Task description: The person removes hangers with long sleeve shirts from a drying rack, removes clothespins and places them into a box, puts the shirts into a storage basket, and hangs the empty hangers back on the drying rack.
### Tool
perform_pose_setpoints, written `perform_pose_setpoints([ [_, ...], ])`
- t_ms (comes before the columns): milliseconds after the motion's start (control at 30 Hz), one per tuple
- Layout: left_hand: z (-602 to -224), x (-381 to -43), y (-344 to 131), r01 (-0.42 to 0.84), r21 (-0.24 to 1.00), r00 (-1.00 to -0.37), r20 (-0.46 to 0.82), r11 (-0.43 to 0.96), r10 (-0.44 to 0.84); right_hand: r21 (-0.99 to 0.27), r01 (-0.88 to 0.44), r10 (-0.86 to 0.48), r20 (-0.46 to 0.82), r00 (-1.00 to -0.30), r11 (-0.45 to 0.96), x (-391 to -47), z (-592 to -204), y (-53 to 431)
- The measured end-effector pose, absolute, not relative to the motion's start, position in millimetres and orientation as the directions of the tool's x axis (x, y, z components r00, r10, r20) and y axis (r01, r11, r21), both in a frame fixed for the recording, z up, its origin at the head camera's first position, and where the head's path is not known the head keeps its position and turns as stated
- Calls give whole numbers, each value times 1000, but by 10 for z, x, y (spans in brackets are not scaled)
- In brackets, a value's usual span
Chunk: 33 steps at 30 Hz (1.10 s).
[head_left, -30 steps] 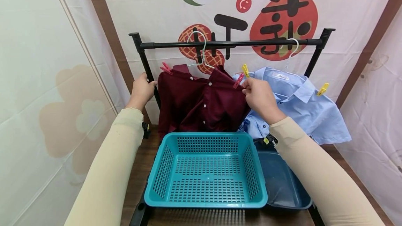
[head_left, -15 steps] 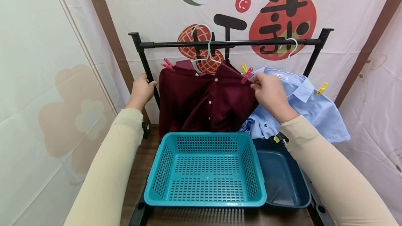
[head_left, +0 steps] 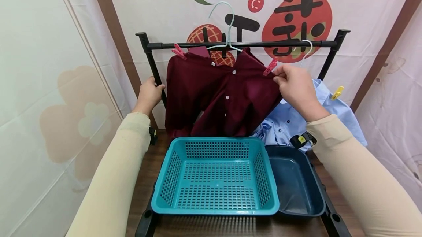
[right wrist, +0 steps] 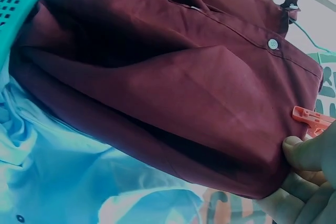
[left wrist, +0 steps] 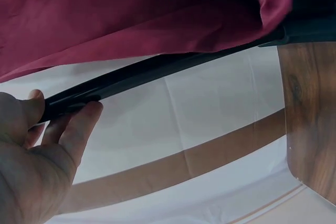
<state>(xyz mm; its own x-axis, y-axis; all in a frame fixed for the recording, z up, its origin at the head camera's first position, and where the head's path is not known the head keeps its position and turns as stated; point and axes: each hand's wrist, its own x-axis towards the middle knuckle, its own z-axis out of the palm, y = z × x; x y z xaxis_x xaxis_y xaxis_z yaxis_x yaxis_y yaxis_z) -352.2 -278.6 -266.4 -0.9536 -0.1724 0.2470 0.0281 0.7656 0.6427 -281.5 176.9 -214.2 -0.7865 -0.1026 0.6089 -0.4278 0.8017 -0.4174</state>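
Observation:
My right hand [head_left: 300, 86] pinches the shoulder of a maroon button shirt [head_left: 204, 86], just beside a red clothespin [head_left: 270, 66]. In the right wrist view, thumb and fingers close on the cloth [right wrist: 231, 93] at its edge. The shirt is on a pale green hanger [head_left: 232, 22], whose hook stands above the rail [head_left: 257, 44], apart from it. A second red clothespin [head_left: 179, 51] clips the other shoulder. My left hand [head_left: 149, 96] grips the rack's left post [head_left: 152, 63]; in the left wrist view, thumb and fingers wrap around the black post [left wrist: 136, 77].
A light blue shirt [head_left: 343, 112] hangs at the right on a white hanger [head_left: 308, 48], with a yellow clothespin [head_left: 337, 93] on it. In front stand a teal perforated basket [head_left: 215, 211] and a dark blue basin [head_left: 316, 189]. A printed cloth [head_left: 132, 10] hangs behind the rack.
The right hand has lifted the maroon shirt and its hanger up and to the right; the hook has risen well above the rail. The left hand stays on the post.

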Motion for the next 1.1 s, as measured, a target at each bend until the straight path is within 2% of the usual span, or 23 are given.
perform_pose_setpoints([
  [267, -2676, -3520, -2798, 30, 655, -956, 240, 755, -170, -443, -393, -58, 600, -798, 806, -2738, -1900, 1841],
  [533, -2713, -3534, -2808, 37, 649, -954, 251, 760, -167, -424, -399, -25, 660, -751, 813, -2661, -1715, 1915],
  [1100, -2740, -3527, -2862, 50, 647, -954, 256, 761, -155, -468, -374, 38, 663, -748, 801, -2339, -1463, 2033],
])
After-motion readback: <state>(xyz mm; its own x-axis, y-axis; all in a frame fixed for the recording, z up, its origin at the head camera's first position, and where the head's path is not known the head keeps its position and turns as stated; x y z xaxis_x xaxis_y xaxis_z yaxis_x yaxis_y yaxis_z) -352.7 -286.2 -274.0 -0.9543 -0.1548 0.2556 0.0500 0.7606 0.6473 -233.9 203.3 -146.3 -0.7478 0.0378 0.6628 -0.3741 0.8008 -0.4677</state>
